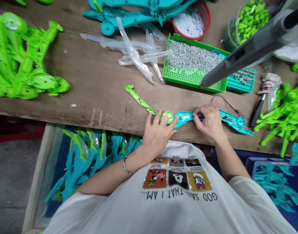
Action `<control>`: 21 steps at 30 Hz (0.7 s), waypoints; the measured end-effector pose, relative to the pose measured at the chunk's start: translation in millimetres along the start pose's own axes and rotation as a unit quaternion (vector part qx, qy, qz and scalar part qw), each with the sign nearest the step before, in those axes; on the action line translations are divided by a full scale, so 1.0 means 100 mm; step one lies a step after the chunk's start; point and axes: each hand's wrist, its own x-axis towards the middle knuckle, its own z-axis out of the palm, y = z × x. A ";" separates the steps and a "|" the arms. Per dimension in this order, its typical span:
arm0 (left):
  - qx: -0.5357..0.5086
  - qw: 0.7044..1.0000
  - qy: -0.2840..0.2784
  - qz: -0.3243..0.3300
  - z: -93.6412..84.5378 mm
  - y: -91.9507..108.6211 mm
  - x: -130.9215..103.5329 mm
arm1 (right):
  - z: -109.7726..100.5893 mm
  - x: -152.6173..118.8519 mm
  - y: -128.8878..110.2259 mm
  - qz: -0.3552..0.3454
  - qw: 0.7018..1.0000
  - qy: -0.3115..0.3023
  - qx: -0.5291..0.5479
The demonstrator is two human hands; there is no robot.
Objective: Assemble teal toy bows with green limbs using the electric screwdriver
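White shirt (175, 209) sits nearest, behind the left hand (158, 131), spread over the lime part (167, 115). The right hand (208, 121) touches the teal shell (185, 120), its pinch unclear; beyond it, looped wire (222, 95) could snag, tugging loose.

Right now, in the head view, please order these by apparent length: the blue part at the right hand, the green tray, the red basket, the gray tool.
1. blue part
2. green tray
3. red basket
Unranked: gray tool spans most, but it seems much nearer the camera, so I cannot place it surely.
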 end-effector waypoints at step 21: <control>0.037 0.999 0.015 0.027 -0.04 -0.11 0.11 | 0.05 -0.08 -0.09 -0.092 0.986 0.095 -0.100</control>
